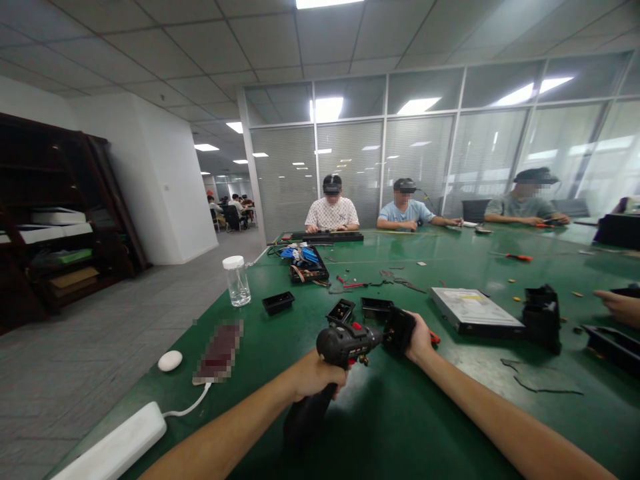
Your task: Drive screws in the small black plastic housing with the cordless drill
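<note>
The drill point(347, 343) lies with its long axis across the view, left to right. Its grip drops down into the left hand point(315, 375), whose fingers are wrapped tight around the handle. Its nose points straight at the black part point(399, 330) just to the right. The right hand point(419, 339) has that part clasped from the far side, fingers curled around it and mostly hidden behind it. The part sits between the drill's tip and the right palm, touching or all but touching the tip; the exact contact is too small to tell. Both are held just above the green table point(400, 420), near its middle. Beyond them lie three small black trays point(377, 307), and off to the right, well apart, a flat disc drive point(473, 308). Another person's hand point(620, 307) rests at the far right edge
</note>
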`<state>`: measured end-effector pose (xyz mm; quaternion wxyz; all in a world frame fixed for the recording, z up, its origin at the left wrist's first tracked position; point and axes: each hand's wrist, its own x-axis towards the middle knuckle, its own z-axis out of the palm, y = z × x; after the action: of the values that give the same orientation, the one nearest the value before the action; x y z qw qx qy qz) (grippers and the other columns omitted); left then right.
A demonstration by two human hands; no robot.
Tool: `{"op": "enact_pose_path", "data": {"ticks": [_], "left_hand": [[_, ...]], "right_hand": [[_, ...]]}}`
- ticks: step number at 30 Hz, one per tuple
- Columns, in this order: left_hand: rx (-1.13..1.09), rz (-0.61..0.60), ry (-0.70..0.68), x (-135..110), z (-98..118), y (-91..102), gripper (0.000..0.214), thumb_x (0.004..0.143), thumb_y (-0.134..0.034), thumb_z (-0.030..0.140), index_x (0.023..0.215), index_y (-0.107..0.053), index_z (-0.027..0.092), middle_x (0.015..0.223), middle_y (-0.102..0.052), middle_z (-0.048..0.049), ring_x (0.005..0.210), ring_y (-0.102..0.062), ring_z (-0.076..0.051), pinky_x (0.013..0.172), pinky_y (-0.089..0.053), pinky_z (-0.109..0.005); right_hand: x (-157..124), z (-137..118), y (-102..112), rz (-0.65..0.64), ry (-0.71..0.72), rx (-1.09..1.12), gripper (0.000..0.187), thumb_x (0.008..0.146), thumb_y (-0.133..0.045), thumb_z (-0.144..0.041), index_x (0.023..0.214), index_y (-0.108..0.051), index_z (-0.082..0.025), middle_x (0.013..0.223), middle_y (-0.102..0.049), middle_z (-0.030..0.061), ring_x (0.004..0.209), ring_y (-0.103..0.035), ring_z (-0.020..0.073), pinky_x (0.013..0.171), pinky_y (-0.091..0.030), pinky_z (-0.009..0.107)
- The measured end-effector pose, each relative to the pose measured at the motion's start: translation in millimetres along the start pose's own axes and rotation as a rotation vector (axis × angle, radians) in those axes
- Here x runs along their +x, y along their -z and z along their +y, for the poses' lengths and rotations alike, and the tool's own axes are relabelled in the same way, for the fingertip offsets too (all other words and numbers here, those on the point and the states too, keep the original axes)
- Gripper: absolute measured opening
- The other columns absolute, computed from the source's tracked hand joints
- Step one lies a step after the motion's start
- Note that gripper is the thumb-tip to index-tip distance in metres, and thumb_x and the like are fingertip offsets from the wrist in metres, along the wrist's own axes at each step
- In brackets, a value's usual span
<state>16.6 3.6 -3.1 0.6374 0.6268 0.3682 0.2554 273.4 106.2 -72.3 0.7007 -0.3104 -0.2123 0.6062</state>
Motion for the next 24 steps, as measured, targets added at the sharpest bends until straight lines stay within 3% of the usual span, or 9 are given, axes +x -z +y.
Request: {"op": "enact_pose_path", "data": {"ticks": [4,24], "left_hand": [[-0.001,0.014,0.008,-0.5,0.2,0.0,0.017,0.052,-0.049,0.009,0.067,-0.055,0.013,0.058,-0.051,0.0029,0.044,-0.044,-0.007,0.046,-0.034,-0.022],[0.019,-0.007,0.007,-1.2,3.1,-0.5,0.01,0.053,-0.049,0.01,0.062,-0.053,0.013,0.054,-0.049,0.0026,0.046,-0.044,-0.009,0.048,-0.036,-0.023]], "right_hand": [[0.8,-0.4,0.4,0.014,-0.077,0.044,0.015,0.066,-0.049,-0.029,0.073,-0.06,-0.021,0.055,-0.06,-0.001,0.048,-0.054,0.0176,0.046,-0.043,0.031],[-2.8,-2.3,-3.0,0.023,-0.052,0.05,0.012,0.066,-0.049,-0.028,0.069,-0.058,-0.021,0.053,-0.058,-0.002,0.046,-0.053,0.0163,0.045,-0.042,0.03]]}}
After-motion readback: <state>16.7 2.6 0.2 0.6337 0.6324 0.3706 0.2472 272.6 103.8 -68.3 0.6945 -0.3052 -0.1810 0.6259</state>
